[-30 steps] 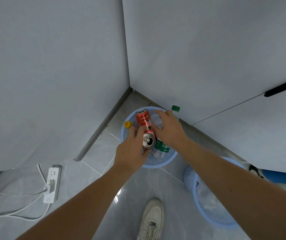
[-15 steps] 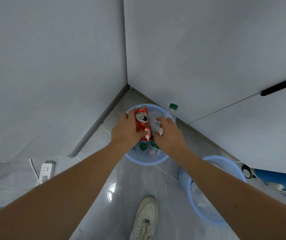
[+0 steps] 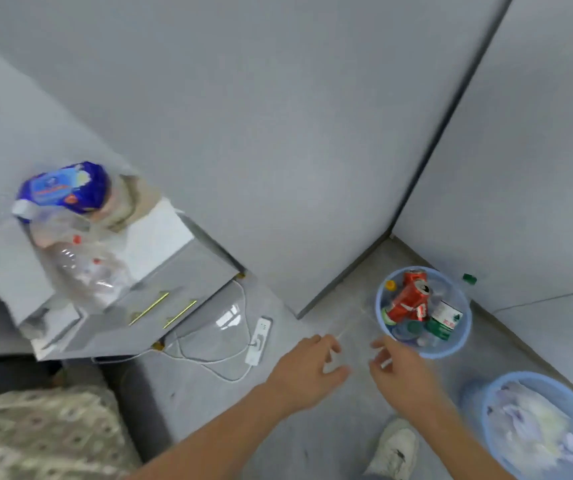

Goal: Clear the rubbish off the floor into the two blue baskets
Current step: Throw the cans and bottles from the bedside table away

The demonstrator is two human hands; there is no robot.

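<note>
Both hands, the left hand [image 3: 307, 368] and right hand [image 3: 404, 370], hover half-open and empty; beyond the right, the full basket [image 3: 465, 336] of cans [image 3: 409, 301] could spill if knocked.

The floor [image 3: 316, 431] is showing as smooth, glossy grey tile, catching a bright reflection near the white plastic power strip [image 3: 259, 340]. Left of the strip, a cabinet [image 3: 174, 282] is looking matt grey with thin brass-coloured metal handles [image 3: 149, 308], and a clear, shiny plastic bottle [image 3: 80, 265] is lying on top. Right of the strip, a light blue plastic basket [image 3: 451, 344] is holding glossy red metal cans [image 3: 409, 299]. Another blue plastic basket [image 3: 485, 403] is holding crumpled white paper [image 3: 534, 424].
</note>
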